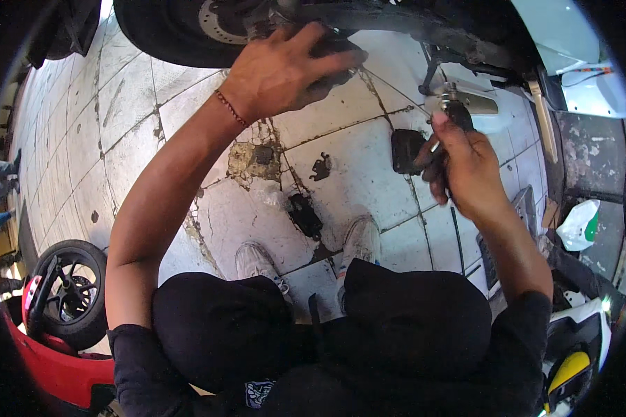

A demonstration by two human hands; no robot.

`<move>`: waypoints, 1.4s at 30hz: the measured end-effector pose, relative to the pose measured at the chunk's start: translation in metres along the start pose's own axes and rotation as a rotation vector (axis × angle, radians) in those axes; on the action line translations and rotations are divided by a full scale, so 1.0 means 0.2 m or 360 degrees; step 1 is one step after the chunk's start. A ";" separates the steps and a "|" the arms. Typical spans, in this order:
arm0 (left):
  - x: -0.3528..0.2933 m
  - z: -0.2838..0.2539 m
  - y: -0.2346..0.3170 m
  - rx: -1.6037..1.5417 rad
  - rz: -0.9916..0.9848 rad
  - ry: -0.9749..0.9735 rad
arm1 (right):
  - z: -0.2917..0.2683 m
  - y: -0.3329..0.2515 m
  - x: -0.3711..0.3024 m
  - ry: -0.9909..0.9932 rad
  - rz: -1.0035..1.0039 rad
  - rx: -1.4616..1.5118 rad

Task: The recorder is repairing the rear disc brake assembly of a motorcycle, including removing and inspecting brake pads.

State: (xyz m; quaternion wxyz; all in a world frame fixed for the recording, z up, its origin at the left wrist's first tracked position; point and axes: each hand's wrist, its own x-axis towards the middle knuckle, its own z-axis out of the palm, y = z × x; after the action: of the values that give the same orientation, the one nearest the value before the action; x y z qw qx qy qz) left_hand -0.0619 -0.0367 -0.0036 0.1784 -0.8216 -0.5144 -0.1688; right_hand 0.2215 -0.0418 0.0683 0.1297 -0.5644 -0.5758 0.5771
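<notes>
My left hand (285, 73) is at the top centre, its fingers bent over a dark part (330, 83) beside the motorcycle wheel (167, 42) and its perforated brake disc (219, 24). The part's kind is mostly hidden by the hand. To the right, my right hand (469, 160) is closed on a tool with a dark body and metal fitting (455, 104). From the tool a long thin metal tube (400, 90) slants up and left, its far end reaching the dark part by my left fingertips. Some blur covers the tool near my thumb.
Loose black parts lie on the stained white floor tiles (355, 160), among them a square black piece (405, 151) and a black block (305, 215). A detached wheel (69, 292) and red bodywork (55, 365) are at lower left. White and yellow panels (570, 368) stand at lower right.
</notes>
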 end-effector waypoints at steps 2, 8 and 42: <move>0.01 0.00 -0.01 0.0037 0.0019 0.0011 | 0.02 -0.01 -0.04 0.0027 -0.0104 -0.0028; -0.01 0.01 -0.03 -0.0037 0.0076 0.0004 | 0.05 -0.02 -0.04 -0.0054 -0.0184 -0.0108; -0.05 0.06 -0.09 -0.0056 0.0261 0.0176 | 0.14 0.10 -0.08 0.0159 -0.0714 -0.0545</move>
State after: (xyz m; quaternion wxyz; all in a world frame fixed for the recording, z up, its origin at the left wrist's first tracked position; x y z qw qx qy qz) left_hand -0.0808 -0.0321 -0.0164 0.2053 -0.8534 -0.4318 -0.2076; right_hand 0.2144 -0.0741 0.0520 0.1850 -0.4644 -0.7683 0.3998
